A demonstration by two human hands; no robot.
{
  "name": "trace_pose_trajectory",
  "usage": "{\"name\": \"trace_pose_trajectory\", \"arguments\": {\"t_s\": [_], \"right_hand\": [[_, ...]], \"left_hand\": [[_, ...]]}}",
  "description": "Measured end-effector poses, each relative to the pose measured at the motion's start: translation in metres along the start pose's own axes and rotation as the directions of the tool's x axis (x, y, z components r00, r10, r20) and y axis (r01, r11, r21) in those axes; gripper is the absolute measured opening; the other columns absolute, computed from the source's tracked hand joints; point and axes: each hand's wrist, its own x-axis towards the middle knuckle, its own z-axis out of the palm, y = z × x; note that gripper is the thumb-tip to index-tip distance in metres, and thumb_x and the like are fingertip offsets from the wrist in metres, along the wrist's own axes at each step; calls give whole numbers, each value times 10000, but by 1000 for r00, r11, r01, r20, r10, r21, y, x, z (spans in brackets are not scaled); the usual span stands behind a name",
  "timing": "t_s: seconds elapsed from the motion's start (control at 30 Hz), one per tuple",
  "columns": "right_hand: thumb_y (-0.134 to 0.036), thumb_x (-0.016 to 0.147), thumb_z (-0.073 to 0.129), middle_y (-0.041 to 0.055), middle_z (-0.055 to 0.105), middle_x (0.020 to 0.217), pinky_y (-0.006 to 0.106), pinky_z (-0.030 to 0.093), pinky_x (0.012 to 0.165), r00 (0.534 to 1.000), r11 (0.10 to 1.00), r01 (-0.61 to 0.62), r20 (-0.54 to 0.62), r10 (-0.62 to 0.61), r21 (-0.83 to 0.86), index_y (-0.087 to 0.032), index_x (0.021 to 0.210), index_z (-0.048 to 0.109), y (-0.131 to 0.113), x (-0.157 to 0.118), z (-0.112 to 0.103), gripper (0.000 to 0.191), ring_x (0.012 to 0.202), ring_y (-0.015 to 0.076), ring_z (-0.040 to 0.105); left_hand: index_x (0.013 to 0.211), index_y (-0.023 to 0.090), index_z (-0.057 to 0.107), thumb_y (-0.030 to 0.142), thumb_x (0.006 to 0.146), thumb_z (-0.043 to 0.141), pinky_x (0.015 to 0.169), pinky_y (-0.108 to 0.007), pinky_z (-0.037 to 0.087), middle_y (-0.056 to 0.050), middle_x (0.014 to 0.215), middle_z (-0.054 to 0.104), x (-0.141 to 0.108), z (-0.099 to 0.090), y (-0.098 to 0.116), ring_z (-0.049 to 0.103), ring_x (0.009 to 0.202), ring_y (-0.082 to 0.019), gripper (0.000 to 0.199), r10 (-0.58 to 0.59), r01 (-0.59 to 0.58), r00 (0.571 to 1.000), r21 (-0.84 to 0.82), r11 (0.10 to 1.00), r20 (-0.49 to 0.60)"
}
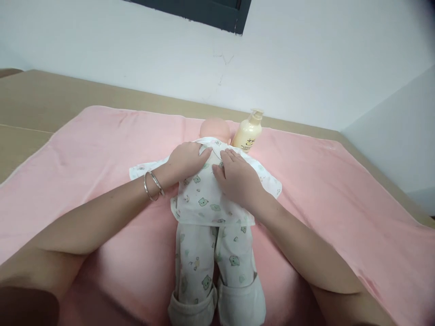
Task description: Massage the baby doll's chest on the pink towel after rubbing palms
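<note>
A baby doll [215, 128] lies on a pink blanket, its head toward the wall and its face out of sight. It wears a white patterned top [207, 206] and matching trousers [234, 258] with turned-up cuffs. My left hand [186, 160] rests flat on the left side of the top near the shoulder, fingers partly hidden, thumb stretched inward. On the right side, my right hand [238, 176] lies over the upper part of the top with its fingers extended. Two bangles circle my left wrist. Neither hand holds anything.
A pale yellow pump bottle [249, 133] stands on the blanket [322, 181] just right of the doll's head. Under the blanket is a wooden tabletop [61, 93]. Behind it rises a white wall [288, 59] with a dark frame [204, 11] at the top.
</note>
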Motion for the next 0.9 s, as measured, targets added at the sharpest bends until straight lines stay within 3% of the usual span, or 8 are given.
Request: {"name": "trace_pose_trajectory", "arguments": {"t_s": [0.1,0.27,0.33,0.43,0.6,0.73,0.9], "right_hand": [[-391,1021,343,208,437,1559,515,339,1207,999,996,-27,39,24,81,-53,1413,502,9,8,-3,541,1497,335,347],[-469,1014,337,205,513,1489,529,361,1171,995,982,32,84,-48,186,-109,1239,595,31,29,-7,497,1450,343,399],[-462,1021,314,206,547,1450,539,342,1177,996,985,42,69,-55,168,-107,1219,599,31,29,-5,497,1424,345,428],[-436,1030,302,236,491,1503,540,294,1212,1000,995,3,20,-5,95,-42,1353,524,20,20,-2,555,1459,355,385],[-364,1003,358,224,422,1565,503,308,1230,999,999,8,48,-10,44,3,1452,450,-1,-3,-6,588,1508,342,320],[-387,986,369,179,469,1543,529,389,1168,995,993,-5,104,-7,117,-101,1377,531,7,3,-14,511,1477,336,379],[-426,1006,302,180,631,1337,525,431,1095,996,986,29,81,-42,165,-150,1178,602,30,30,-10,442,1336,341,516]], "left_hand": [[934,133,654,418,994,254,787,-362,516,-136,960,716,-9,3,3,672,898,-250,495,26,-21,998,69,997,-65],[898,133,641,194,953,303,992,-384,501,-129,1000,697,-40,-2,22,645,1055,-239,348,277,-267,959,141,953,-59],[906,149,633,203,958,296,942,-363,516,-109,992,700,-42,-8,25,654,1003,-223,345,226,-224,974,73,972,-19],[932,165,628,296,983,279,822,-345,518,-94,981,713,-29,-13,19,659,883,-212,376,89,-88,996,-33,996,17],[942,181,651,462,988,249,783,-345,501,-96,1022,734,0,-1,-1,668,902,-227,492,-21,21,1000,-113,993,5],[960,150,648,400,995,233,788,-374,509,-132,994,720,-9,10,-1,677,932,-262,485,19,-12,993,60,998,-113],[891,121,657,315,997,217,874,-417,526,-174,934,688,-35,11,14,667,963,-283,492,206,-154,964,278,948,-167]]}}
